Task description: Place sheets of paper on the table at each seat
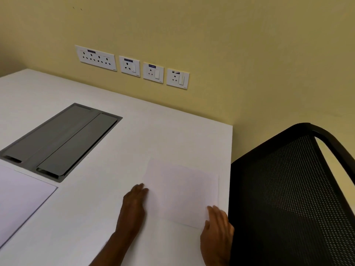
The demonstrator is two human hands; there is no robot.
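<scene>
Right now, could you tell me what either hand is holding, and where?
Nothing is lifted: left hand touches the sheet's left edge, right hand its near corner.

Pretty clearly you're in an office meeting room: a big white table (134, 131) with a grey flip-lid cable box (59, 141) sunk into its top, and a black mesh-back office chair (292, 192) pulled up at the edge. A row of labelled wall sockets (132, 67) sits on the plain yellow wall (230, 45) just above the table.
</scene>
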